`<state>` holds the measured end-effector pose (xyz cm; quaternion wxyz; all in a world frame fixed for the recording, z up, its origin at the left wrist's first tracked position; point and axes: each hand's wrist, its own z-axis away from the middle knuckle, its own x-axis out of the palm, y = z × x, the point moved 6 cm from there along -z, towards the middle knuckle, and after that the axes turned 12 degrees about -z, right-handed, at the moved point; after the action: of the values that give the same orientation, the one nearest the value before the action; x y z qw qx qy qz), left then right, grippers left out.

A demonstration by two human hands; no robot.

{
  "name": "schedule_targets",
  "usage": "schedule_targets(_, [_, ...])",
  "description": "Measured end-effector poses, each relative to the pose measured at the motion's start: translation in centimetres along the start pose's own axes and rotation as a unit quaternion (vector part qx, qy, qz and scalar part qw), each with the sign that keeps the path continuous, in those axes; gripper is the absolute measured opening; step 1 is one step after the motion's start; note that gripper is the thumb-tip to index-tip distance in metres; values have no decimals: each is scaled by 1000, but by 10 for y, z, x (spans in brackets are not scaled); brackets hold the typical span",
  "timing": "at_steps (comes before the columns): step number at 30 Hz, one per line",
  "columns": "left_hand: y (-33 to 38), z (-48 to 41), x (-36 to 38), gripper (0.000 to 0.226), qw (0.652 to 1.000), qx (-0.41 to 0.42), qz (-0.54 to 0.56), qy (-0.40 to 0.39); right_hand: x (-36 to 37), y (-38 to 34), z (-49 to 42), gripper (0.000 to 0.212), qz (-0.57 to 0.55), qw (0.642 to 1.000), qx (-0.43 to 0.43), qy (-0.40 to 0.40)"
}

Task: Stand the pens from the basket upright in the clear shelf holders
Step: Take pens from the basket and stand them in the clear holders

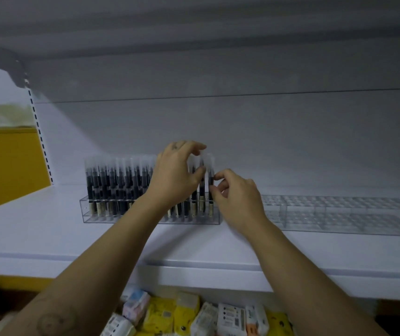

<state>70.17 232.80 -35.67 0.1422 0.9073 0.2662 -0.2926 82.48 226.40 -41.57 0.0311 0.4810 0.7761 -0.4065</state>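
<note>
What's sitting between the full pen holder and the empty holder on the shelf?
In the head view, the right hand fills most of the stretch between the full pen holder and the empty holder. Only bare white shelf shows below it.

No legible text: print on the packets [230,316] at bottom centre and pen labels [111,207] is blurred.

hands [177,175]: 2 | clear holders [339,215]: 2 | pens [111,183]: roughly 30, blurred

White shelf [48,241], pale back panel [242,132], slotted upright [39,132]; yellow wall [5,166] left, dim light, possibly window above.
</note>
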Motion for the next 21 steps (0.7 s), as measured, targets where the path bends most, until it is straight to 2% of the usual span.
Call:
schedule_targets(3, [0,-1,-1,40,1000,1,7,-17,-2,-3,0,27,-9,1000,-10,7])
schedule_targets(6, [1,-6,-3,35,999,-5,6,-33,-4,-7,0,47,-20,1000,-16,8])
schedule_targets(10, [2,-12,-5,28,999,-19,9,-50,-11,-19,-3,62,-23,998,-63,22])
schedule_targets(14, [-3,-15,-7,11,995,-58,28,-78,-12,-28,-12,45,-31,996,-85,19])
schedule_targets(16, [-7,-13,-7,10,993,-80,42,-79,-12,-30,-16,35,-39,995,-90,18])
schedule_targets(21, [-4,-7,-11,19,998,-27,-28,-50,-13,-30,-19,31,-38,995,-92,19])
